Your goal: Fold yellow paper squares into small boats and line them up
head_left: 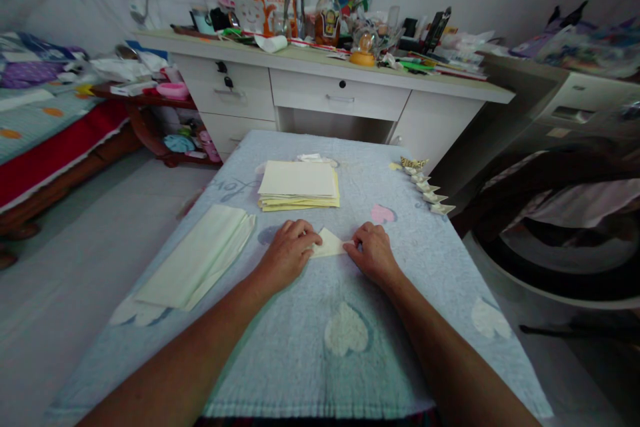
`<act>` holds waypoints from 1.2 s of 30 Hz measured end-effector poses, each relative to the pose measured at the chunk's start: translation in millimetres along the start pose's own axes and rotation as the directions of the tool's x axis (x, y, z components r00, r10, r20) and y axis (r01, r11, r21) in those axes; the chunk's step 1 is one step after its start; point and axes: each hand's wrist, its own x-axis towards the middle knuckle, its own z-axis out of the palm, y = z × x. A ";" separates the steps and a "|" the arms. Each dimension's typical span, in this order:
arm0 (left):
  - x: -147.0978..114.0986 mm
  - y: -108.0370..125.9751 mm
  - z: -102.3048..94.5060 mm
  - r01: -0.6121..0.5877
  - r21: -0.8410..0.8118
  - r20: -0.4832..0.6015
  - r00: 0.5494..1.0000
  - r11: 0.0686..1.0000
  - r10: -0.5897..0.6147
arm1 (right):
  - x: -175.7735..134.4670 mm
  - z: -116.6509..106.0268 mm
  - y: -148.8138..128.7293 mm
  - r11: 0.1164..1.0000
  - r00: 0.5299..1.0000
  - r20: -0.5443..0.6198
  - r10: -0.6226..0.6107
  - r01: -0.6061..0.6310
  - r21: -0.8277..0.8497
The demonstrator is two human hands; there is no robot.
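A small piece of cream paper (329,243), folded to a peak at its top, lies on the cloth-covered table between my hands. My left hand (293,245) pinches its left corner between thumb and fingers. At the right corner, my right hand (373,248) grips the paper the same way. Just beyond stands a stack of cream and yellow paper sheets (299,180). Larger folded pale sheets (197,257) lie to the left. Along the right edge runs a row of several folded paper boats (433,197), the farthest one patterned.
The table wears a light blue cloth (280,360) with heart prints. Behind it is a white desk (340,93) crowded with jars, bags and small items. A front-loading washing machine (575,113) stands at right, a bed (50,140) at left.
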 end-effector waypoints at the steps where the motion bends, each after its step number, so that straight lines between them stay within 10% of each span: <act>1: 0.1 -0.7 0.7 -0.031 -0.020 0.038 0.999 0.999 0.032 | -0.1 0.3 0.0 1.000 1.000 -0.001 0.008 -0.008 -0.002; 9: -2.1 -1.8 10.6 -0.106 0.014 0.211 0.972 0.994 0.101 | -1.7 -5.3 0.2 0.997 0.997 0.002 0.077 -0.077 0.028; 27: -2.4 1.4 8.9 -0.094 0.030 0.240 0.967 0.995 0.084 | -0.7 -11.4 8.6 0.991 0.992 -0.056 0.111 -0.106 0.079; 32: -1.4 1.4 9.4 -0.076 -0.019 0.228 0.971 0.997 0.078 | -7.7 -16.5 3.3 0.976 0.961 -0.267 -0.078 0.129 0.178; 36: -1.0 3.0 8.4 -0.075 -0.007 0.224 0.972 0.997 0.075 | -12.1 -11.1 -9.2 0.923 0.937 -0.172 -0.304 0.334 0.190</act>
